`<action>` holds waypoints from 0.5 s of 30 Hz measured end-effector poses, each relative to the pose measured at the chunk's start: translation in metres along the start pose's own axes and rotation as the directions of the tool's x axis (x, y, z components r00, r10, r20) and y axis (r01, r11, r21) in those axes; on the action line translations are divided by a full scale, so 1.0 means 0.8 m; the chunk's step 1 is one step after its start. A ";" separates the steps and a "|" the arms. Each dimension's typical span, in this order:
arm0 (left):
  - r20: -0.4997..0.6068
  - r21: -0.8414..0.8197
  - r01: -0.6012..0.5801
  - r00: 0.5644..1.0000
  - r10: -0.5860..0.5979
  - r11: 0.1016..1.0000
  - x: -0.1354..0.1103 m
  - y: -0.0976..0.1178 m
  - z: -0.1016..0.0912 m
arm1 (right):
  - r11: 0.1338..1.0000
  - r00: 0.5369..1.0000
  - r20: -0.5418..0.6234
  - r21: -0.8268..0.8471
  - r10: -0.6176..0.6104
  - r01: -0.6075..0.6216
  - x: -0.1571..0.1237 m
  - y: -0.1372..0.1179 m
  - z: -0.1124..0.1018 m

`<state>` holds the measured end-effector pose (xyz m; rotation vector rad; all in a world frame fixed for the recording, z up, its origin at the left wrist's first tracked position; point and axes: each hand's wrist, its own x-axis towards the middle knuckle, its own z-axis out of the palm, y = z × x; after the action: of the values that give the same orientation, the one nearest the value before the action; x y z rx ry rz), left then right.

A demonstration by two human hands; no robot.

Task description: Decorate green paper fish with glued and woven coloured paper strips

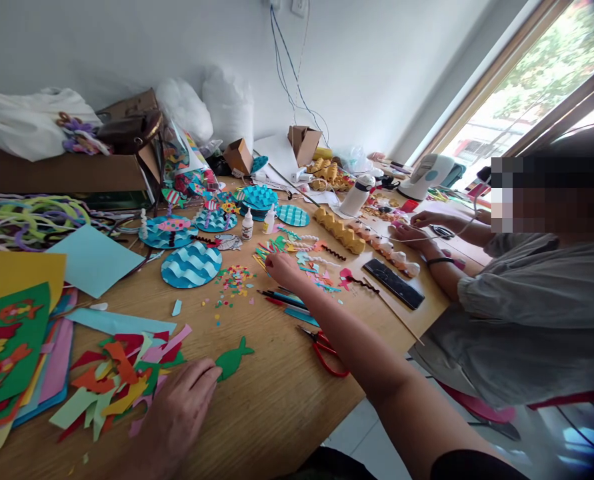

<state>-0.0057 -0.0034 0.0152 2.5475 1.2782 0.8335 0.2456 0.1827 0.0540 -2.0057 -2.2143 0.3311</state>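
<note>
My left hand (185, 402) rests low on the table, fingers together, holding the head end of a green paper fish (233, 360). Farther out, my right hand (281, 268) is closed over a pile of thin coloured paper strips (263, 252); its fingertips are hidden, so what they grip cannot be made out. Small paper dots (235, 280) lie to the left of it. Pencils (289, 300) and red-handled scissors (327, 351) lie under and beside my right forearm. Coloured paper scraps (119, 377) spread to the left of my left hand.
Blue wavy paper discs (191, 265) and glue bottles (247, 225) stand beyond the dots. Coloured paper sheets (14, 347) are stacked at left. A phone (394, 283), a wooden stick (397, 313) and yellow egg-carton strips (337, 230) lie at right, near a seated person (537, 300).
</note>
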 end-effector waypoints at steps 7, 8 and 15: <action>-0.062 0.078 -0.093 0.993 0.097 0.993 0.003 0.004 -0.007 | 0.976 0.993 -0.105 0.217 0.053 -0.029 0.063 -0.004 -0.008; -0.080 0.099 -0.123 0.988 0.132 0.987 0.005 0.005 -0.010 | 0.969 0.992 -0.111 0.245 0.068 -0.039 0.072 -0.005 -0.007; -0.111 0.121 -0.151 0.980 0.164 0.981 0.014 0.014 -0.024 | 0.952 0.991 -0.103 0.301 0.088 -0.054 0.107 0.004 -0.011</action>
<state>-0.0028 -0.0035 0.0400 2.7553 1.1993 0.9869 0.2417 0.2687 0.0576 -1.8931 -1.8967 0.5101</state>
